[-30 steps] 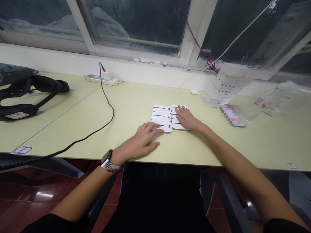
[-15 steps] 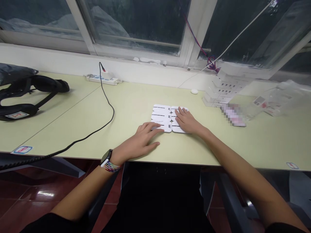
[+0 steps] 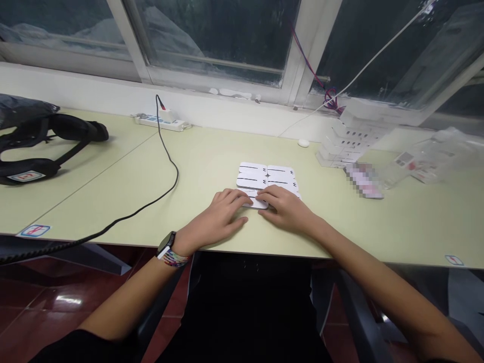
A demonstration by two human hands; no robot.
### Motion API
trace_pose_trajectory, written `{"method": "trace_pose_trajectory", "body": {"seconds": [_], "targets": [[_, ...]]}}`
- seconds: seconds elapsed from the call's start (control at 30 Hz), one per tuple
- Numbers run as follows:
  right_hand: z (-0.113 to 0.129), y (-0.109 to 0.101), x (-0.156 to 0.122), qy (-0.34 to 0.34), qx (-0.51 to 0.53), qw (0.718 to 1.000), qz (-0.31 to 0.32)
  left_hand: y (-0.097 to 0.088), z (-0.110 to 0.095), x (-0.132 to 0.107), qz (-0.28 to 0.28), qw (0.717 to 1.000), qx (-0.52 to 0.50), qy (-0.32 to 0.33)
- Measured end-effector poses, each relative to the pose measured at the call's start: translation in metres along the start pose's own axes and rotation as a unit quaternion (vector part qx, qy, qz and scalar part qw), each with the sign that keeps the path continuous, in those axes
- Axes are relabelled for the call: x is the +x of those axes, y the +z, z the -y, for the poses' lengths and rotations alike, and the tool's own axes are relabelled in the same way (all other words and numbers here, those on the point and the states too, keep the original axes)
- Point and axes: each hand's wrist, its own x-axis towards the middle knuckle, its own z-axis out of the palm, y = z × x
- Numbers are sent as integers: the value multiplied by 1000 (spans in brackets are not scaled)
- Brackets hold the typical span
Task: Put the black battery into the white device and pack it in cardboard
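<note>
Several white rounded cards with black lines and a "W" at one end lie flat in two columns on the table, such as the upper left card [image 3: 252,167] and the upper right card [image 3: 280,172]. My left hand [image 3: 221,218] rests with fingers apart, its fingertips on the left end of the front left card [image 3: 258,204]. On that card's right end lie the fingertips of my right hand [image 3: 289,207], thumb spread toward me at the near edge. My right hand hides most of the front right card. No card is lifted in either hand.
A black cable [image 3: 176,169] runs from a power strip [image 3: 162,122] across the table's left side. Black headgear [image 3: 56,146] lies far left. At the right stand stacked white boxes [image 3: 348,136] and a clear plastic bag [image 3: 438,151]. A small white object [image 3: 303,143] sits near the wall.
My right hand has moved left and nearer to me, from the right column onto the front left card. The front left card now sits slightly nearer to me, apart from the one behind it.
</note>
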Motion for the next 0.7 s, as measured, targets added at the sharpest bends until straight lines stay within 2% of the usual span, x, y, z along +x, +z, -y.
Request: {"method": "trace_pose_trajectory", "body": {"seconds": [0.13, 0.23, 0.33, 0.43, 0.7], "targets": [[9, 1, -6, -52, -19, 998, 9, 0, 0, 0, -24, 1000, 0, 0], [12, 5, -9, -82, -32, 996, -14, -1, -2, 0, -26, 1000, -1, 15], [12, 10, -11, -61, 8, 997, -50, -2, -4, 0, -26, 999, -18, 19], [10, 14, -12, -24, 56, 996, -69, -3, -4, -1, -41, 998, -39, -9], [12, 11, -13, 1, 91, 995, -48, -2, -3, -1, -42, 998, -42, -25]]}}
